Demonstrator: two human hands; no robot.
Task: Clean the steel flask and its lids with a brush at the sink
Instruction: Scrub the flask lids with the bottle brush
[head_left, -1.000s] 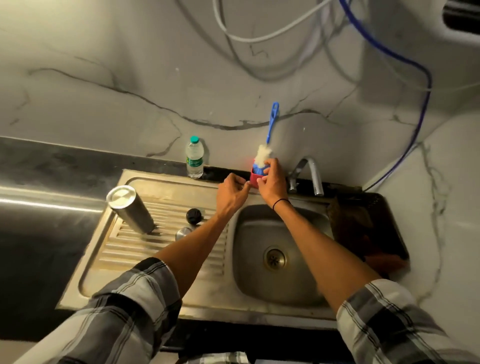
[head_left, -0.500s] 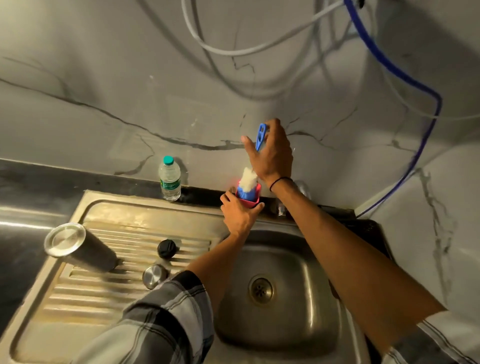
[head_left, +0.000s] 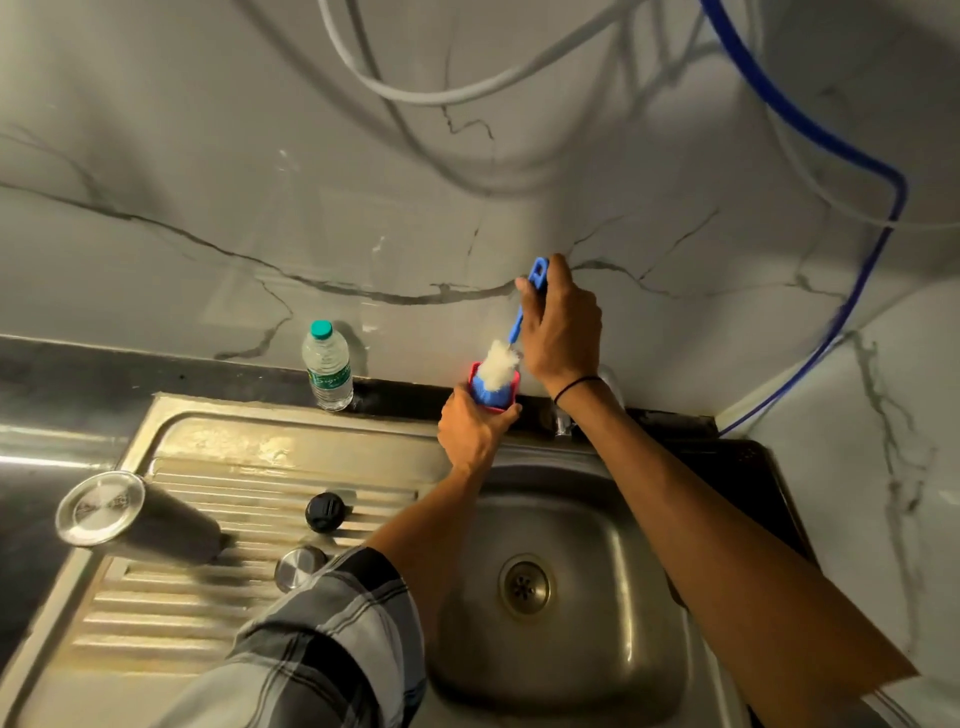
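From the head camera: the right hand (head_left: 563, 325) has its grip curled tight around the blue handle of the brush (head_left: 511, 343), near the handle's top end. The brush's white bristles sit in a red holder (head_left: 493, 392), which the left hand (head_left: 470, 431) clasps from below at the back edge of the sink (head_left: 613, 499). On the ribbed drainboard (head_left: 218, 467), the steel flask (head_left: 140, 522) stands upside down near its left edge. The black lid (head_left: 324, 512) lies mid-board, and the steel lid (head_left: 300, 566) nearer its front, beside the sleeve. A water bottle (head_left: 327, 366) stands on the dark surface (head_left: 78, 364) behind the drainboard's back edge.
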